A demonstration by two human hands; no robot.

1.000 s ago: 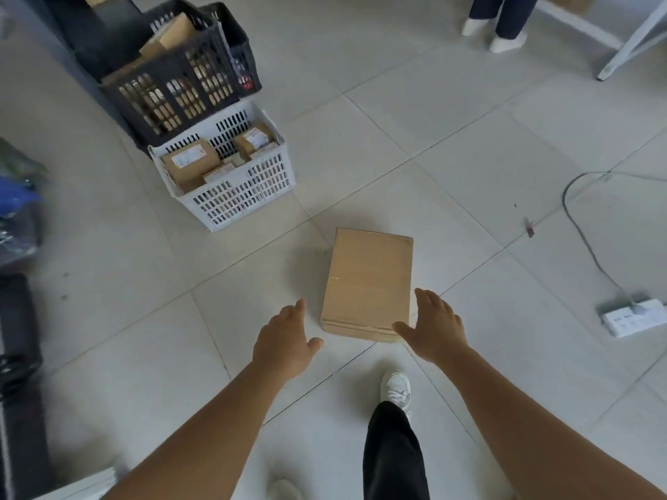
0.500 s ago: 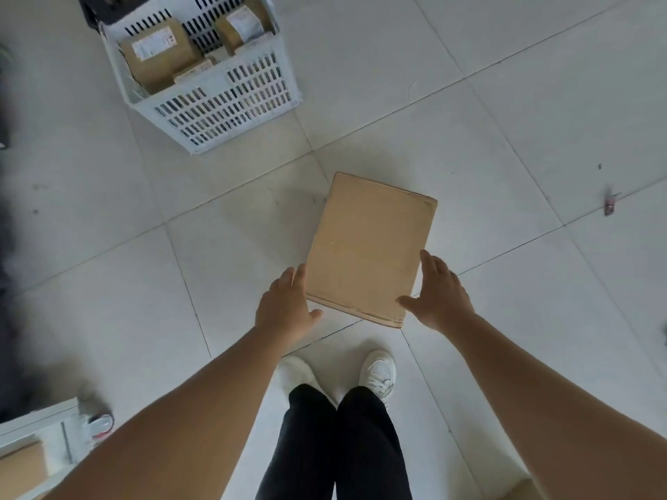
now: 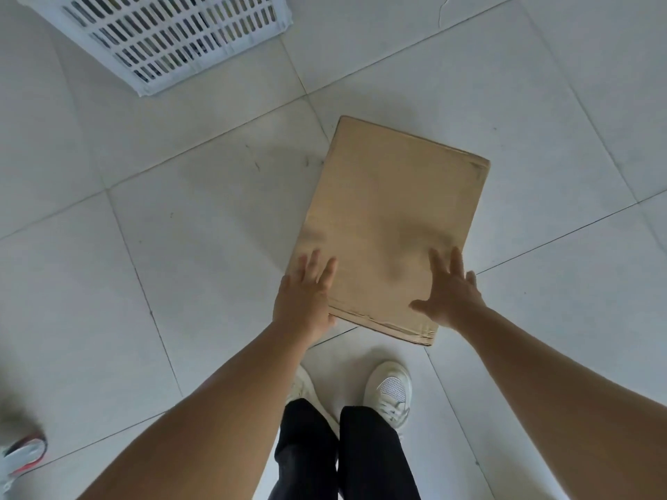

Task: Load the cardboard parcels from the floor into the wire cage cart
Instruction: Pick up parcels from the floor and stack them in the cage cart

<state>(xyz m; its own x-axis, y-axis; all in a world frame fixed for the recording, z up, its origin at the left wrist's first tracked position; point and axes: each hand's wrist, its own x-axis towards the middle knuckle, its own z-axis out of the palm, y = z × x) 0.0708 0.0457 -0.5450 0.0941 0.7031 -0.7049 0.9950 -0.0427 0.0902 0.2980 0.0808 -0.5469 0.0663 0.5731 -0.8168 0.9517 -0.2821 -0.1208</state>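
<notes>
A flat brown cardboard parcel (image 3: pixel 389 218) lies on the pale tiled floor just ahead of my feet. My left hand (image 3: pixel 306 294) rests at the parcel's near left corner, fingers spread over its top and edge. My right hand (image 3: pixel 451 290) lies flat on the top near the right corner, fingers apart. Neither hand has closed around the parcel. The wire cage cart is out of view.
A white slotted plastic crate (image 3: pixel 173 34) stands on the floor at the upper left. My white shoes (image 3: pixel 388 391) and dark trousers are directly below the parcel. A wheel with a red part (image 3: pixel 21 452) shows at the lower left edge.
I have bent lower and closer, so the crate slid toward the top edge. Both hands went from beside the parcel's near corners onto its top surface.
</notes>
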